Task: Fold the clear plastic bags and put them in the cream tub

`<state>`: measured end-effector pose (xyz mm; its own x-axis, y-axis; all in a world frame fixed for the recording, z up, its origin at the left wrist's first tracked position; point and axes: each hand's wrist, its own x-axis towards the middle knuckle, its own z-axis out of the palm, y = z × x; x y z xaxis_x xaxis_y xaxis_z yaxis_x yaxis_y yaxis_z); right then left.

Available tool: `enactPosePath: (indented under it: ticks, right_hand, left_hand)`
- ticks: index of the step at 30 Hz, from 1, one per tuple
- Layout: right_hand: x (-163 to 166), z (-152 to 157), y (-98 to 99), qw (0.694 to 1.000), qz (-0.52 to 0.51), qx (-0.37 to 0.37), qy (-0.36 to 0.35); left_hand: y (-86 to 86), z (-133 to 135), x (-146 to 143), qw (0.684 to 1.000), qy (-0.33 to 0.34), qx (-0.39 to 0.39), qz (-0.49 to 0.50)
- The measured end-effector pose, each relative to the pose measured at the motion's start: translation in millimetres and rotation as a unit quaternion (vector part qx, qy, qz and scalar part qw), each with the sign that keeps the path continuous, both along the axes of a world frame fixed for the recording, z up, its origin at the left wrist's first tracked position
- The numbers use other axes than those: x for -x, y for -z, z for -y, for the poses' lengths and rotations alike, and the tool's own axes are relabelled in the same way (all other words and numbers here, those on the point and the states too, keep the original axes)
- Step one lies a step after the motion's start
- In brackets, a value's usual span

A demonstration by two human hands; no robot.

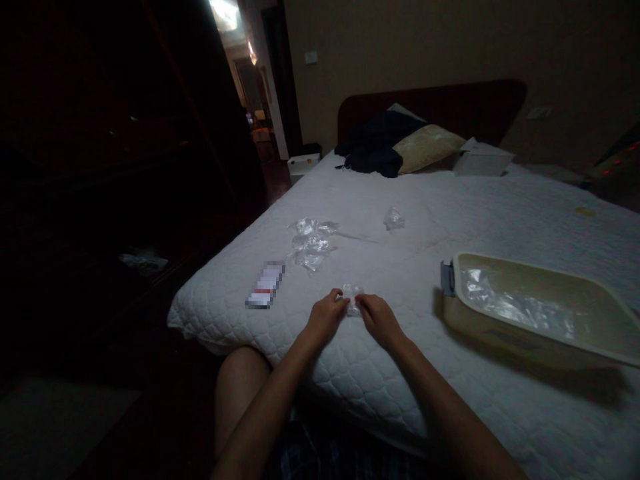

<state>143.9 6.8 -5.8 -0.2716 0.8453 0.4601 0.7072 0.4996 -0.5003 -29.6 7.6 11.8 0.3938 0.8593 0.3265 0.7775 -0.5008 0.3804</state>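
My left hand (326, 315) and my right hand (380, 319) meet over the near edge of a white quilted bed (450, 207). Both pinch one small clear plastic wrapper (353, 295) between their fingertips, just above the quilt. What the wrapper contains is too small and dim to make out. Further up the bed lies a loose heap of crumpled clear plastic (311, 243), and a smaller crumpled piece of plastic (393, 219) sits beyond it.
A beige plastic bin (530, 333) with clear plastic inside rests on the bed to my right. A small flat card or box (266, 285) lies left of my hands. Pillows and dark clothing (380, 148) sit by the headboard. The floor at left is dark.
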Motion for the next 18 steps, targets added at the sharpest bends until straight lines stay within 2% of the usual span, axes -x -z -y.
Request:
enactPosePath:
  ticks: [3,8,11,14,18]
  right_hand:
    - [-2,5,-1.9,0.999,-0.047,-0.016,0.007]
    - [-8,18,-3.8,0.980,-0.145,-0.073,0.118]
    - [-13,25,-2.8,0.977,-0.160,-0.083,0.113]
    - [-14,31,-3.1,0.983,-0.150,-0.083,0.071]
    - [-12,41,-10.2,0.980,-0.183,-0.042,0.066]
  left_hand:
    - [4.6,-3,-3,1.000,-0.011,0.008,0.007]
    - [8.6,1,-4,0.999,-0.004,-0.008,0.036]
    - [7.3,5,-7,0.994,-0.008,-0.004,0.112]
    - [6.7,10,-14,0.968,-0.024,0.051,0.245]
    - [5.7,18,-26,0.906,-0.021,0.170,0.388]
